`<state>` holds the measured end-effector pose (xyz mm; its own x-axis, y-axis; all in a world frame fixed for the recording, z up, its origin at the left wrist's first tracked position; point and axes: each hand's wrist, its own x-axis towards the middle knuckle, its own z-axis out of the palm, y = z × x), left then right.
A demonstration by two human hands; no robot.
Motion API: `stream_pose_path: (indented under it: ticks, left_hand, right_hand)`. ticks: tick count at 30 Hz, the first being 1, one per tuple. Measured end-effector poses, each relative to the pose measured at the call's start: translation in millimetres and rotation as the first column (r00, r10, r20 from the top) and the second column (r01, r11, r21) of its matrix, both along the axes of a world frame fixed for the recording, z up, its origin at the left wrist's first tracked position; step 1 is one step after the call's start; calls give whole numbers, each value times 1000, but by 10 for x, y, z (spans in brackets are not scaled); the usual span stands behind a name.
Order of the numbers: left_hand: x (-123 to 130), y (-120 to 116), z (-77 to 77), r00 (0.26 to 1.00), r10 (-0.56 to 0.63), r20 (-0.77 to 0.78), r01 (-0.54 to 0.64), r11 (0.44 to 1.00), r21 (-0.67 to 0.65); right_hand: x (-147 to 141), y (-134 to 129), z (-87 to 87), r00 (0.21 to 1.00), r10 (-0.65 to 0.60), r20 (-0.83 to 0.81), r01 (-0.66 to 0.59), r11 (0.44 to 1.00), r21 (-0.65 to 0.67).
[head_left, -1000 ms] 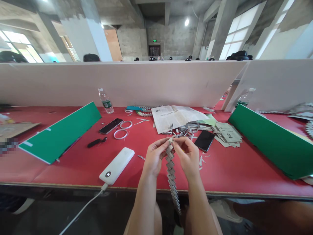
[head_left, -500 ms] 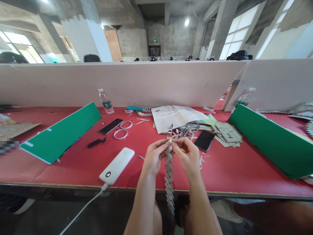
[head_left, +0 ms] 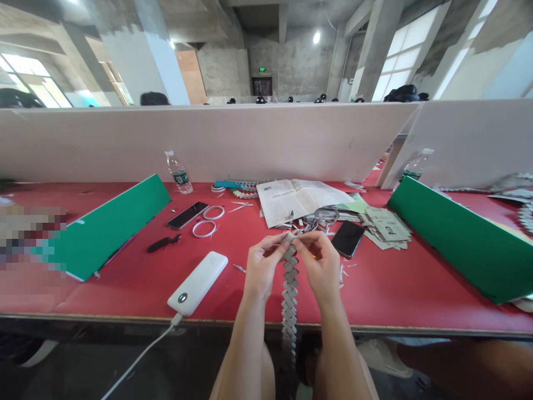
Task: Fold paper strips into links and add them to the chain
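A zigzag chain of folded grey paper [head_left: 290,294] hangs from between my two hands, over the table's front edge and down between my legs. My left hand [head_left: 263,264] pinches its top end from the left, thumb and fingers closed on it. From the right, my right hand [head_left: 320,261] grips the same end, its fingertips close to the left ones. Just beyond the hands lies a pile of folded paper strips [head_left: 320,218], partly under a large printed sheet [head_left: 297,199]. A stack of cut printed papers [head_left: 389,228] is farther right.
On the red table [head_left: 125,294] are a white power bank [head_left: 199,283] with a cable, two phones [head_left: 188,215], two white rings [head_left: 204,228], a black-handled tool [head_left: 164,243] and a bottle [head_left: 179,173]. Green boards [head_left: 120,230] stand at both sides; a pale partition [head_left: 208,141] runs behind.
The paper chain has turned so that its woven face shows more broadly. Both hands stay close together at its top end, with slight finger movement.
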<state>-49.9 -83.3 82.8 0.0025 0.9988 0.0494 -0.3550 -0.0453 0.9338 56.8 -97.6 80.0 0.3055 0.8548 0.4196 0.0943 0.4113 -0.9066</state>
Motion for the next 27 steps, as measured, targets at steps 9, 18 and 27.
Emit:
stream_pose_path:
  ticks: [9, 18, 27]
  left_hand:
    - [-50, -34, 56, 991, 29, -133, -8, 987, 158]
    - [-73, -83, 158, 966, -3, -260, 64, 972, 226]
    - [-108, -100, 169, 960, 68, -271, 13, 957, 288]
  right_hand:
    - [23, -30, 13, 994, 30, 105, -30, 1000, 0]
    - [76, -75, 55, 974, -44, 223, 38, 999, 31]
    - [-113, -75, 69, 995, -95, -33, 97, 994, 50]
